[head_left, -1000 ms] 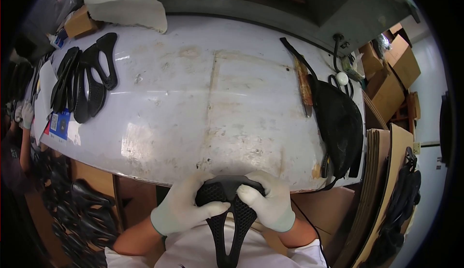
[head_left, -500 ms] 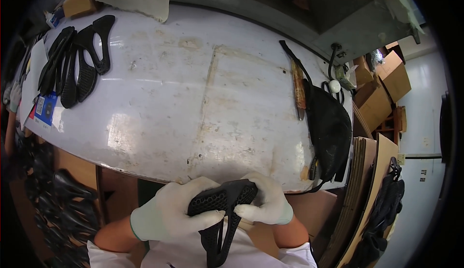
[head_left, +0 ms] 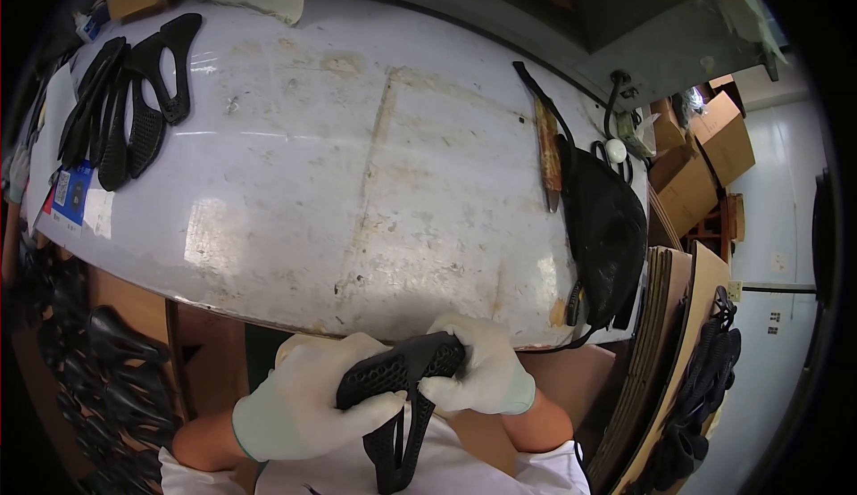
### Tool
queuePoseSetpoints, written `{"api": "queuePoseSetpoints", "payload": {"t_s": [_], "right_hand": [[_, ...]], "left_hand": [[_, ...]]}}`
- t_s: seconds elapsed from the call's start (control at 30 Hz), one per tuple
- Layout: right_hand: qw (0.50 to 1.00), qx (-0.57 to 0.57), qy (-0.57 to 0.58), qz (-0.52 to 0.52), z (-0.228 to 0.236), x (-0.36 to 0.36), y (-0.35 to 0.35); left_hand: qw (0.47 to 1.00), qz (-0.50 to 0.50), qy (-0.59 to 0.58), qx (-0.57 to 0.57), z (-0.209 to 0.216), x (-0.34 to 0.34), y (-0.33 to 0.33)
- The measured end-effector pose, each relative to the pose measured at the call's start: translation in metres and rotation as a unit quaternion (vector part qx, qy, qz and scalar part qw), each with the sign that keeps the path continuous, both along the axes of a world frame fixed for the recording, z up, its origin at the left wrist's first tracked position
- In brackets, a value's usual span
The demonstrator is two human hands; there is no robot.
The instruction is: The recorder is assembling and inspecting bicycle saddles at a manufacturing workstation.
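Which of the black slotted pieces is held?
The black honeycomb-perforated forked piece between the white-gloved left hand and right hand; similar black slotted pieces lie on the white table.

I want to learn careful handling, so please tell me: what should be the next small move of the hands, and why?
Perhaps turn the black openwork piece slightly to straighten it: the left hand and right hand both hold its wide end, one at each side, but that end slants, its right side higher in the picture than its left.

Stained white table, pale wall
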State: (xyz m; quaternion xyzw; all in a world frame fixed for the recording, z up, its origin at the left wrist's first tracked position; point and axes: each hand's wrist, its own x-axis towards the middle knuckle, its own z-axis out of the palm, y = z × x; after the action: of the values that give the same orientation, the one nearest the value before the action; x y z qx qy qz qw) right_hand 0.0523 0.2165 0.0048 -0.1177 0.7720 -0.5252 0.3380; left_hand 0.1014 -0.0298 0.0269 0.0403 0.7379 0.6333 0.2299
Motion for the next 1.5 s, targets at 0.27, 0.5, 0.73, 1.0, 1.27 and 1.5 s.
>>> {"api": "queuePoseSetpoints", "payload": {"t_s": [0.27, 0.5, 0.73, 1.0, 1.27, 1.5], "right_hand": [[0.999, 0.0, 0.027, 0.022, 0.006, 0.0, -0.001], [0.995, -0.066, 0.05, 0.052, -0.006, -0.007, 0.013], [0.997, -0.059, 0.023, -0.035, -0.006, 0.004, -0.001], [0.972, -0.181, -0.002, -0.151, -0.046, 0.037, 0.005], [0.932, -0.332, 0.062, -0.131, -0.016, -0.003, -0.014], [0.973, -0.16, 0.119, -0.117, -0.017, -0.016, 0.033]], "left_hand": [[0.999, 0.023, 0.034, 0.021, 0.002, 0.002, 0.004], [0.993, 0.021, -0.092, 0.065, -0.011, -0.01, 0.003], [0.994, 0.083, -0.059, 0.037, -0.009, -0.003, 0.01], [0.981, 0.065, -0.085, 0.159, -0.05, 0.002, -0.005], [0.952, 0.183, 0.218, 0.11, -0.044, 0.008, -0.009], [0.834, -0.105, 0.542, 0.012, 0.011, -0.049, 0.054]]}}
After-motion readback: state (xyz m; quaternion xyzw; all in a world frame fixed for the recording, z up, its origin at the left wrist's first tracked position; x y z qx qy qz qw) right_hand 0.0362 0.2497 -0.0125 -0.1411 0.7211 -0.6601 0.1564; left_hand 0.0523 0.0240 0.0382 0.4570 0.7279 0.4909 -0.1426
